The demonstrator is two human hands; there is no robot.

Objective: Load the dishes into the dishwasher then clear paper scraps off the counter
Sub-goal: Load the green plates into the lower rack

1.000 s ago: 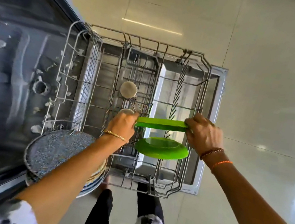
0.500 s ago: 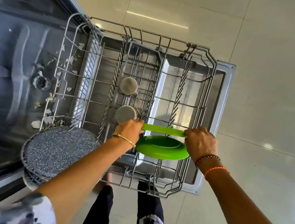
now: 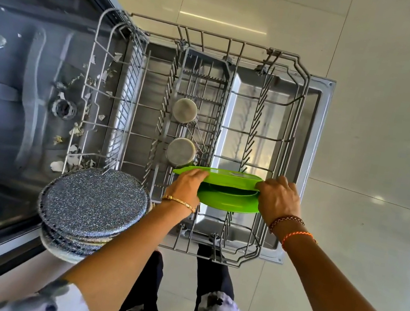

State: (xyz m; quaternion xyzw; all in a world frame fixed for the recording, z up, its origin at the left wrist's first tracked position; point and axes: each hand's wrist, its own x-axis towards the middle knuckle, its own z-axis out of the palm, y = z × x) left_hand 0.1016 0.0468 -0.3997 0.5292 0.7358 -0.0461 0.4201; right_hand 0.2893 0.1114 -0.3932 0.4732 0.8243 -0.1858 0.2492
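I look straight down at the pulled-out wire dishwasher rack (image 3: 292, 132). A green plate (image 3: 231, 179) stands almost on edge among the rack's tines; my left hand (image 3: 187, 183) grips its left rim and my right hand (image 3: 278, 196) grips its right rim. Just in front of it a second green plate (image 3: 228, 202) leans in the rack. Two steel cups (image 3: 184, 110) (image 3: 180, 151) sit upside down in the rack's middle row. A stack of speckled grey plates (image 3: 94, 203) lies at the rack's near left corner. Paper scraps (image 3: 77, 131) are scattered to the left, under the rack's wires.
The open dishwasher door (image 3: 313, 151) lies flat under the rack. The dark machine interior (image 3: 5, 94) fills the left side. Pale glossy floor tiles (image 3: 396, 106) lie beyond and to the right. My legs (image 3: 215, 279) stand right at the rack's near edge.
Both hands have brought the upper green plate down and nearer, until it sits right behind the leaning green plate. The view has shifted slightly.
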